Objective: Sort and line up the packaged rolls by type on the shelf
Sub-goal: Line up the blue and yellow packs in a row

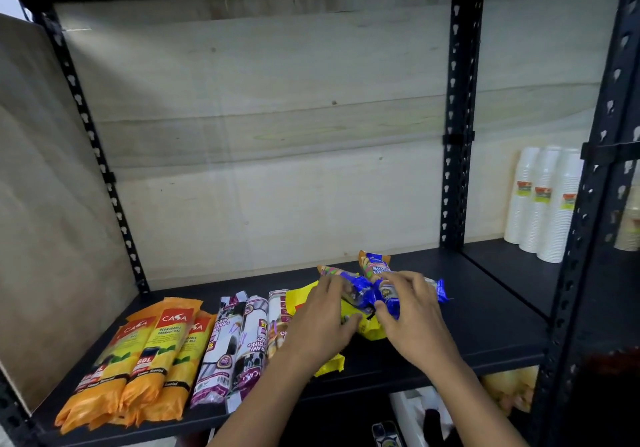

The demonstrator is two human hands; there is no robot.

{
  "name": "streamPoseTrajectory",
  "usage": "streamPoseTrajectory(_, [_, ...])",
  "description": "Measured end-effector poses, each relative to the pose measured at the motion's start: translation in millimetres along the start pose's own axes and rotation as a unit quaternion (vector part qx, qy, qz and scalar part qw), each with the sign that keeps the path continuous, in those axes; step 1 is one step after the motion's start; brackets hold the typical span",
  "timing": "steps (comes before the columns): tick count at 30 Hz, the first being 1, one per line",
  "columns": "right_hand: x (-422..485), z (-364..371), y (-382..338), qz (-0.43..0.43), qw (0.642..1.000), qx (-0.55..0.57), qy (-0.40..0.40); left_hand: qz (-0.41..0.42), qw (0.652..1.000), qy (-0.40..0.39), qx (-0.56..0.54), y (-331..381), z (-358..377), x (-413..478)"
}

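On the black shelf (467,325), three orange packaged rolls (152,353) lie side by side at the left. Beside them lie white-and-purple rolls (242,339), also in a row. A yellow pack (367,325) lies mostly under my hands. Blue packaged rolls (363,290) are bunched in the middle. My left hand (322,318) rests on the yellow pack, fingers touching one blue roll. My right hand (412,311) grips another blue roll from above.
Stacks of white disposable cups (543,204) stand in the neighbouring bay at the right. Black perforated uprights (457,117) frame the bay, with a plywood back and left side panel. Items sit on a lower shelf beneath my arms.
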State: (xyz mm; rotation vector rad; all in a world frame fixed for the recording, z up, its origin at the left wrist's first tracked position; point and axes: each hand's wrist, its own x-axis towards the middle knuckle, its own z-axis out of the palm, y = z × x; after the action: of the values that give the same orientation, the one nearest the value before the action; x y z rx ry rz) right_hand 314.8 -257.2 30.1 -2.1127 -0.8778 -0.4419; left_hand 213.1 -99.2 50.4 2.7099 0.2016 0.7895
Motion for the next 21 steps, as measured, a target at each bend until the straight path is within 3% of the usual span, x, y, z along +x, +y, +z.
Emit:
streamPoseTrajectory(4, [1,-1,9,0.048,0.997,0.02,-0.06,-0.034,0.999,0.028,-0.01,1,6,21])
streamPoseTrajectory(9, [2,3,15,0.076,0.99,0.044,-0.112,-0.028,0.997,-0.067,-0.006,-2,7,38])
streamPoseTrajectory(12, [5,6,19,0.07,0.992,0.043,-0.095,-0.035,0.993,-0.102,0.046,-4,10,45])
streamPoseTrajectory(21, [4,19,-9,0.01,0.996,0.081,-0.033,0.007,0.998,0.053,-0.031,-25,-23,7])
